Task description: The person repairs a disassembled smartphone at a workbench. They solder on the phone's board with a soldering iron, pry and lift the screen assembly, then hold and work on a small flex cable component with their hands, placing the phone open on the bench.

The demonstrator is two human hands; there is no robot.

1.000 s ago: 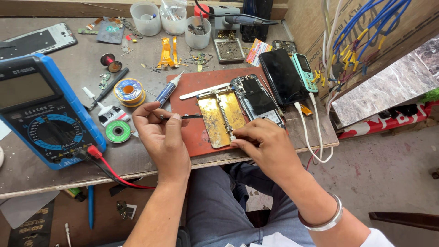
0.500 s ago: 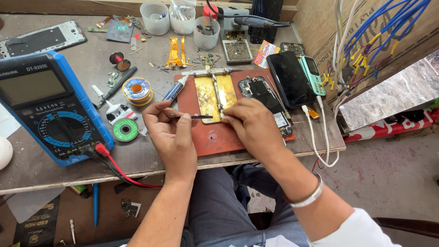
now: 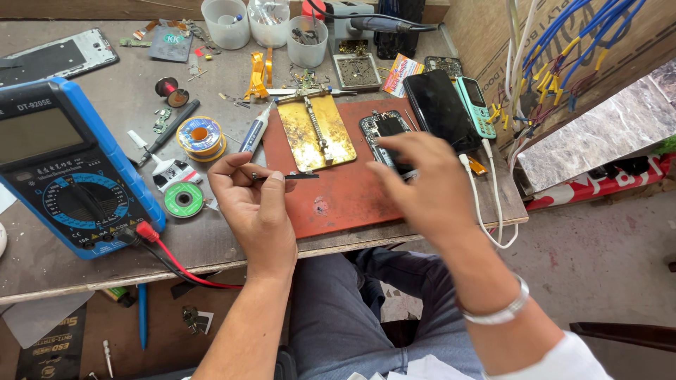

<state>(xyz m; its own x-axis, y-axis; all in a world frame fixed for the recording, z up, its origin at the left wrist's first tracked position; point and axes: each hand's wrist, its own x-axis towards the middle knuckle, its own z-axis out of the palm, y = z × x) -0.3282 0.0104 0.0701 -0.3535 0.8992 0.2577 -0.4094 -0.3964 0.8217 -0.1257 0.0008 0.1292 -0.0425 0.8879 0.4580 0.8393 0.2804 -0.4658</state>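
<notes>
My left hand (image 3: 257, 204) has its grip closed on thin dark tweezers (image 3: 285, 176), pinched between thumb and fingers, tips lying level over the rust-red rubber mat (image 3: 345, 197). My right hand (image 3: 422, 186) hovers blurred above the mat's right side, fingers loosely spread, its grip holding nothing. Just beyond it lies an opened phone (image 3: 384, 134) with bare circuitry. A tarnished brass board holder (image 3: 315, 134) rests flat on the mat. A blue multimeter (image 3: 67, 169) sits left on the scuffed grey worktop (image 3: 120, 91).
</notes>
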